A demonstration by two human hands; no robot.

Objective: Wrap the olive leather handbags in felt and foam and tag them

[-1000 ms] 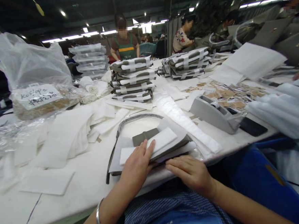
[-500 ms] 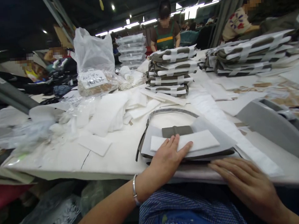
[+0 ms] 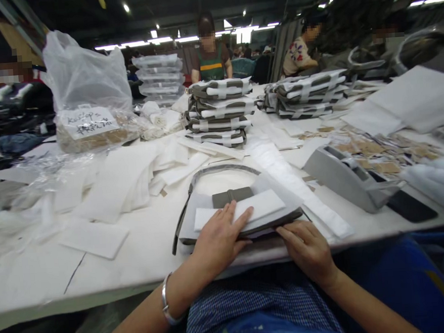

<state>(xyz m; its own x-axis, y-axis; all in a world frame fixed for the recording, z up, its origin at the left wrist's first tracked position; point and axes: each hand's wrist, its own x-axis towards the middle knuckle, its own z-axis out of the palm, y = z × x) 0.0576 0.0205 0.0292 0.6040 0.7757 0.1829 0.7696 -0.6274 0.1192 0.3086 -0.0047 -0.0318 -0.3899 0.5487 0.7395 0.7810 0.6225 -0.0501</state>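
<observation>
A dark olive handbag (image 3: 294, 214) with a strap (image 3: 225, 167) curving behind it lies flat near the table's front edge. White tissue paper (image 3: 280, 182) covers much of it, with a white foam strip (image 3: 264, 204) on top. Behind the strip shows an olive tab (image 3: 231, 196). My left hand (image 3: 217, 238) rests on the foam strip, fingers stretched out and the thumb lower at the bag's front edge. At the right front corner, my right hand (image 3: 307, 247) has its fingers closed on the bag's edge; the fingertips are partly hidden.
A grey tape dispenser (image 3: 344, 178) and a black flat object (image 3: 411, 205) are at right. Wrapped bags stand in stacks (image 3: 220, 108) behind. White foam sheets (image 3: 112, 179) and a labelled plastic bag (image 3: 87, 94) lie left. A person (image 3: 210, 55) stands across the table (image 3: 145, 263).
The view has swung right, so things appear further left. My right hand has gone from flat, extended fingers to closed on the bag's edge. My left hand still presses the foam strip, now tilted.
</observation>
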